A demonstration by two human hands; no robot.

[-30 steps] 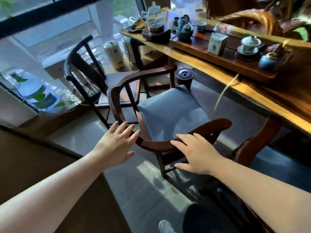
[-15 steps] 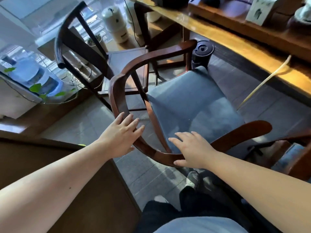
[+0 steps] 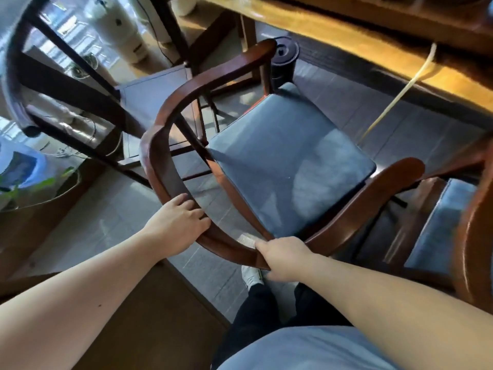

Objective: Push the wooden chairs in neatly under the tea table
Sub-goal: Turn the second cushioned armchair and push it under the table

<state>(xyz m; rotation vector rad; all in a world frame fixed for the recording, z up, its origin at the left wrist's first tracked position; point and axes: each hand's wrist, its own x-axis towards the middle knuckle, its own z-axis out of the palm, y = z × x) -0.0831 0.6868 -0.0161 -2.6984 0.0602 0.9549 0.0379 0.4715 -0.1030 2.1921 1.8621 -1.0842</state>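
A reddish wooden armchair (image 3: pixel 170 161) with a curved back rail and a blue-grey seat cushion (image 3: pixel 288 153) stands in front of me, pulled out from the tea table (image 3: pixel 346 33) at the top right. My left hand (image 3: pixel 178 225) grips the back rail on its left curve, fingers wrapped over the inner side. My right hand (image 3: pixel 282 256) clasps the rail at its near middle. A second cushioned armchair (image 3: pixel 469 236) stands at the right edge. A darker wooden chair (image 3: pixel 66 84) stands at the left, also away from the table.
A black round bin (image 3: pixel 284 57) stands on the tiled floor beyond the near chair. A white cylindrical appliance (image 3: pixel 122 30) sits at the top left. A pale cord (image 3: pixel 400 89) hangs from the table edge. A low dark cabinet (image 3: pixel 133 316) is at my left, my shoe (image 3: pixel 250 273) below.
Both hands went from hovering flat at the back rail to closing around it. My view has tilted down and come closer to the chair.
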